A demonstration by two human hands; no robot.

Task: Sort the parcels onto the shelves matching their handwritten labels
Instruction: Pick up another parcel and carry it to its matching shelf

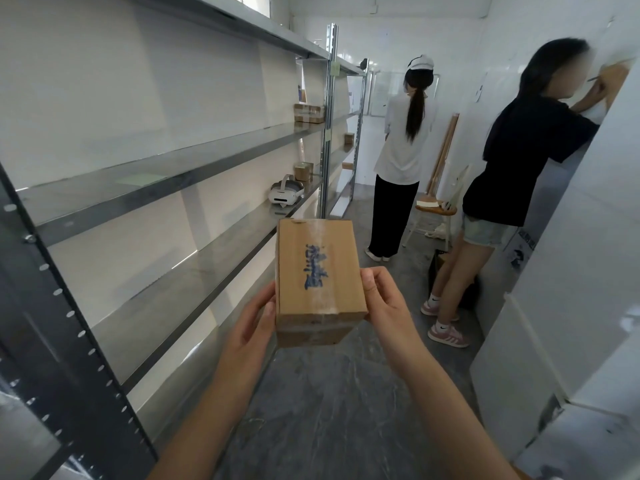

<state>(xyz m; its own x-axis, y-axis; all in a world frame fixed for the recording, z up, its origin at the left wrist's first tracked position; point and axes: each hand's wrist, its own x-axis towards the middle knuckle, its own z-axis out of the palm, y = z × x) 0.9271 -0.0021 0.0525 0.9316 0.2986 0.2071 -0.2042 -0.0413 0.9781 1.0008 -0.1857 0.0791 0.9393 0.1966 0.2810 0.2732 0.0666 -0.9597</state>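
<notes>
I hold a small brown cardboard parcel (pixel 317 271) in front of me with both hands; clear tape and blue handwriting run along its top. My left hand (pixel 252 323) grips its left side and my right hand (pixel 384 303) its right side. A metal shelf rack (pixel 180 174) with several grey shelves runs along my left. A green paper label (pixel 140 179) lies on the middle shelf. Other brown parcels (pixel 309 113) sit further down the rack.
A white headset (pixel 284 195) lies on a lower shelf beside a small box (pixel 303 171). Two people stand ahead in the narrow aisle: one in a white shirt (pixel 403 147), one in a black shirt (pixel 519 161) by the right wall. A wooden stool (pixel 434 211) stands between them.
</notes>
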